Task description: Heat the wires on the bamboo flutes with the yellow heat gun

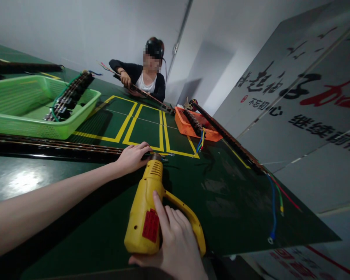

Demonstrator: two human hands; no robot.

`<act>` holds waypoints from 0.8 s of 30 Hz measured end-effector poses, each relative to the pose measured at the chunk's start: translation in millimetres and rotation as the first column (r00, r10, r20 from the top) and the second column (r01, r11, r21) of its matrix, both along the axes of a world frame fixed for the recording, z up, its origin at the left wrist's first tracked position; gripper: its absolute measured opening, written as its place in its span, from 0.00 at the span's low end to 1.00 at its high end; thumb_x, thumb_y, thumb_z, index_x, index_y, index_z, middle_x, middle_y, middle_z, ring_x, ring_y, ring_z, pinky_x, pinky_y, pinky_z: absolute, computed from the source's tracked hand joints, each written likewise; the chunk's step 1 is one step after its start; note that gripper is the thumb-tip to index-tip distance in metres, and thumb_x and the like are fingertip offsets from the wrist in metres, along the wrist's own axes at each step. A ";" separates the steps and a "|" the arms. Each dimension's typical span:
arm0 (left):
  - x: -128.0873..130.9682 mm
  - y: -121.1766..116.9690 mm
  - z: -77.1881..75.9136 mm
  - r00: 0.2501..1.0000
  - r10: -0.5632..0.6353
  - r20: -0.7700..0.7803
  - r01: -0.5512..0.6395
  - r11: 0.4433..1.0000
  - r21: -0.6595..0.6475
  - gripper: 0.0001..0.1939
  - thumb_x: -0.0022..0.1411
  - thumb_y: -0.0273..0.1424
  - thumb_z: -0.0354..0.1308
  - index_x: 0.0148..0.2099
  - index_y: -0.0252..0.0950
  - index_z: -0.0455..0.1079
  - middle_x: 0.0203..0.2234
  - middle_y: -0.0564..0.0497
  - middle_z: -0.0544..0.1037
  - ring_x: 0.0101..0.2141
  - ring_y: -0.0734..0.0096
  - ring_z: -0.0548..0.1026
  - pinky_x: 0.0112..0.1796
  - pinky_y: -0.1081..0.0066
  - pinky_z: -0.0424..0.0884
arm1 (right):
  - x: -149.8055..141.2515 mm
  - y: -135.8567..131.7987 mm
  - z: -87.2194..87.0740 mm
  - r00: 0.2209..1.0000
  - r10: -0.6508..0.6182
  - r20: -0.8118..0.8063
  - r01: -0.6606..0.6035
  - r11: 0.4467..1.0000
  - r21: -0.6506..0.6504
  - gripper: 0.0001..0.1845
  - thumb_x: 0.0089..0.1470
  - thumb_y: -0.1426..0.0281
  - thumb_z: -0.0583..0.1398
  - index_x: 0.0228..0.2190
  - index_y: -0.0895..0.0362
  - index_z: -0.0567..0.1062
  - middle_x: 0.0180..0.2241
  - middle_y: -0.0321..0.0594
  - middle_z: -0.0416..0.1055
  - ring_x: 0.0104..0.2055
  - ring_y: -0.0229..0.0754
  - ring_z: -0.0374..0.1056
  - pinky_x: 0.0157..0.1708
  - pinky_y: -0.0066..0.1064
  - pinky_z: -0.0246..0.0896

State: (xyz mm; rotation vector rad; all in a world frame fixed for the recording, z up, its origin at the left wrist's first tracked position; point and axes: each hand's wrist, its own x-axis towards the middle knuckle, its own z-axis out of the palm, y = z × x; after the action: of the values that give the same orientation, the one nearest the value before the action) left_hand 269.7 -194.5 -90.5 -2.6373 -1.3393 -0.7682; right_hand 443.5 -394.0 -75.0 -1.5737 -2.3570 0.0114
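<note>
A yellow heat gun [147,186] lies in my right hand [177,237], whose fingers wrap its body and handle, the index finger stretched along the side. Its metal nozzle [156,156] points away from me at several wire ends with ring terminals [171,154]. Close beside the nozzle, my left hand [134,157] is closed on the wires at the end of a long black wired bar [61,149]. The bar lies across the table to the left. My left fingertips are partly hidden, so their exact grip is unclear.
On the green table [221,217], a light green basket [84,116] and an orange basket [189,130] hold wired black strips. Another long bar [230,136] runs along the right edge, its coloured wires [274,206] hanging loose. Across the table, a person [147,79] handles a long strip.
</note>
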 end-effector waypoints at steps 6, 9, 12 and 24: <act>0.4 -1.5 -1.0 0.999 -0.004 0.042 0.004 1.000 -0.003 0.14 0.62 0.37 0.50 0.48 0.39 0.66 0.46 0.50 0.71 0.39 0.64 0.74 0.38 0.67 0.69 | 21.6 3.0 -0.1 1.000 0.009 -0.023 -0.010 1.000 -0.026 0.68 0.31 0.32 0.58 0.64 0.55 0.42 0.42 0.46 0.71 0.42 0.53 0.69 0.43 0.44 0.65; 0.5 -1.2 -0.8 0.999 -0.001 0.043 0.002 1.000 -0.019 0.14 0.62 0.37 0.50 0.47 0.39 0.67 0.45 0.51 0.72 0.37 0.65 0.75 0.35 0.68 0.69 | 28.9 4.4 -1.6 1.000 0.008 -0.012 -0.008 1.000 -0.022 0.68 0.32 0.33 0.57 0.64 0.57 0.43 0.43 0.47 0.71 0.42 0.54 0.69 0.42 0.44 0.66; 1.4 -0.6 0.4 0.999 0.001 0.044 0.000 1.000 -0.031 0.13 0.62 0.37 0.49 0.46 0.39 0.67 0.45 0.51 0.72 0.37 0.65 0.75 0.34 0.69 0.69 | 32.4 5.6 -3.0 1.000 -0.015 -0.009 0.015 1.000 0.002 0.67 0.33 0.33 0.57 0.64 0.57 0.42 0.45 0.49 0.70 0.44 0.55 0.68 0.44 0.46 0.65; 4.1 2.2 1.4 0.997 0.018 0.074 -0.011 0.995 -0.095 0.13 0.60 0.36 0.51 0.45 0.38 0.68 0.43 0.51 0.73 0.35 0.65 0.76 0.33 0.70 0.69 | 13.4 3.6 -2.9 1.000 -0.002 -0.004 0.002 0.999 0.037 0.66 0.35 0.34 0.57 0.64 0.59 0.44 0.40 0.47 0.71 0.39 0.53 0.69 0.41 0.45 0.66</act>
State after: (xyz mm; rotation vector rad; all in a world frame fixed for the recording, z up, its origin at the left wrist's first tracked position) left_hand 273.8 -192.3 -89.1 -2.6922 -1.4466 -0.8292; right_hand 456.9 -390.5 -77.9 -1.5575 -2.3387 -0.0294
